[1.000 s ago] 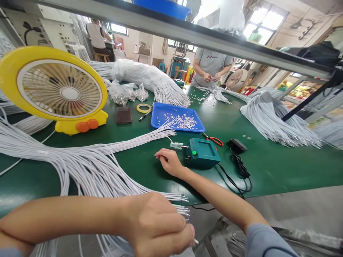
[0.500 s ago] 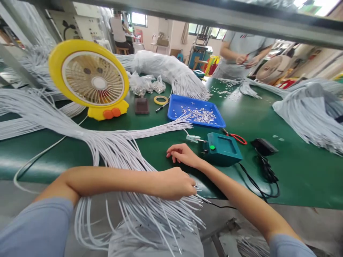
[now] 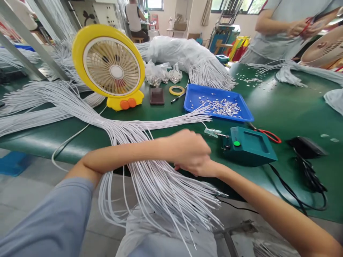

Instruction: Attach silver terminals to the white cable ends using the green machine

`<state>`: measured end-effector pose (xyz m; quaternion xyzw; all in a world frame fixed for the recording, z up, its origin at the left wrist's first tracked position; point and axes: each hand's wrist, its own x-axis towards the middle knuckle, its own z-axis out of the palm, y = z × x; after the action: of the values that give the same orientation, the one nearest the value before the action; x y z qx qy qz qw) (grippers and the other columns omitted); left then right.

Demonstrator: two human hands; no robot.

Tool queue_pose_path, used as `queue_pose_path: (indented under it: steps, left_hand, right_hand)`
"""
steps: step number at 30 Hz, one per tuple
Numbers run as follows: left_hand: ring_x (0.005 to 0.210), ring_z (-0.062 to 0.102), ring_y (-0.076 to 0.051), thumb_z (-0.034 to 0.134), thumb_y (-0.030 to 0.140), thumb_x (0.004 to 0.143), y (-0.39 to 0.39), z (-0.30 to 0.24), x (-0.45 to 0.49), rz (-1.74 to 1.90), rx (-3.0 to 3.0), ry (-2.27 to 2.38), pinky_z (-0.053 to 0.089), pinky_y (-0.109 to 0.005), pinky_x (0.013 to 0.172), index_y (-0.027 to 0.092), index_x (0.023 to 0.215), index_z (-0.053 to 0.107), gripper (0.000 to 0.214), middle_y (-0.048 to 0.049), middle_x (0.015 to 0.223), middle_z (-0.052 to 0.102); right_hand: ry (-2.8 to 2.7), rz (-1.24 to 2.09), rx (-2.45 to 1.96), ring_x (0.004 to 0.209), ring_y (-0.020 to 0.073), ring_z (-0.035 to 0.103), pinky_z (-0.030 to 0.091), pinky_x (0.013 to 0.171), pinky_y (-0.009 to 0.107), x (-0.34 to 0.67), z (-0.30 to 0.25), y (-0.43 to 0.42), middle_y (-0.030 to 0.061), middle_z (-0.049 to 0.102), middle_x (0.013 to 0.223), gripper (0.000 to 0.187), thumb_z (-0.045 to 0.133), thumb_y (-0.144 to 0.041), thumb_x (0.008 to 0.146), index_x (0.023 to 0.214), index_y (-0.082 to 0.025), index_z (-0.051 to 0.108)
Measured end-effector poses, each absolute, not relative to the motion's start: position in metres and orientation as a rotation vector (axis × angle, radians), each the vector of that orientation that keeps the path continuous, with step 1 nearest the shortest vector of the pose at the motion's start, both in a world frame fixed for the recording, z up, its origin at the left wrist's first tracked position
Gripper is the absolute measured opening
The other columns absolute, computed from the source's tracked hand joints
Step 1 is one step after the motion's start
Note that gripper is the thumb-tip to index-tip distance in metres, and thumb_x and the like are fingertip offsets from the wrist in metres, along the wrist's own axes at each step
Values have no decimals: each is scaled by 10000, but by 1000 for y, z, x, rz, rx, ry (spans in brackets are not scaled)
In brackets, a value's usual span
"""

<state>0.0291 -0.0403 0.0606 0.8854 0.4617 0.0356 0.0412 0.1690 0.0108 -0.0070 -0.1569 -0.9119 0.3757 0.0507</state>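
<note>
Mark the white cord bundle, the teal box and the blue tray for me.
white cord bundle (image 3: 150, 178): head view, on the loose strands fanning downward.
teal box (image 3: 254, 139): head view, on its recessed top face.
blue tray (image 3: 198, 92): head view, on bare floor near its rear left corner.

A green surface (image 3: 289, 107) is spread beneath the hands (image 3: 190, 151), with grey floor (image 3: 32, 185) to their left. Far beyond them, daylit windows (image 3: 154, 3) are set in a pale wall (image 3: 193, 10).

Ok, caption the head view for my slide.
Left hand over right hand, above white cables beside a teal box.
</note>
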Motion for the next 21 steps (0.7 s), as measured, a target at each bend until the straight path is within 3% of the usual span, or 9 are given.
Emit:
queue_pose_path:
  steps: [3,6,11,17,21]
  left_hand:
    - [926,672,-296,525,243,885,1,62,-12,188,2489,1980,458,-339,738,133,933,726,234,-159,983,712]
    - [981,668,-319,587,166,801,30,46,-41,2,2315,2151,460,-345,806,104,963,720,219,-195,998,708]
    - [983,673,-302,510,85,774,38,28,-49,-64,2293,2139,452,-332,819,96,947,721,273,-206,979,714]
    - [942,674,-298,522,157,759,37,33,-51,-29,2280,2139,451,-316,783,103,858,711,220,-196,983,714]
    - [730,651,-209,526,221,789,39,42,-47,330,2164,2041,433,-260,637,120,737,650,169,-118,777,688]
  right_hand:
    - [-2749,1639,-348,417,66,520,475,425,211,169,-6,8,47,772,912,263,543,-269,865,991,-169,752]
    - [-2609,1946,-401,401,35,478,417,397,178,168,-7,8,84,761,962,285,539,-256,862,1030,-112,719]
    - [-2512,2067,-414,411,24,480,421,418,166,169,-10,9,89,749,952,266,551,-244,847,1015,-106,703]
    - [-2459,2142,-410,438,27,512,439,441,163,169,-11,10,99,743,961,264,558,-250,845,1016,-101,692]
    - [-2440,2170,-395,455,33,536,449,447,163,169,-13,11,105,738,971,255,564,-240,844,1021,-101,683]
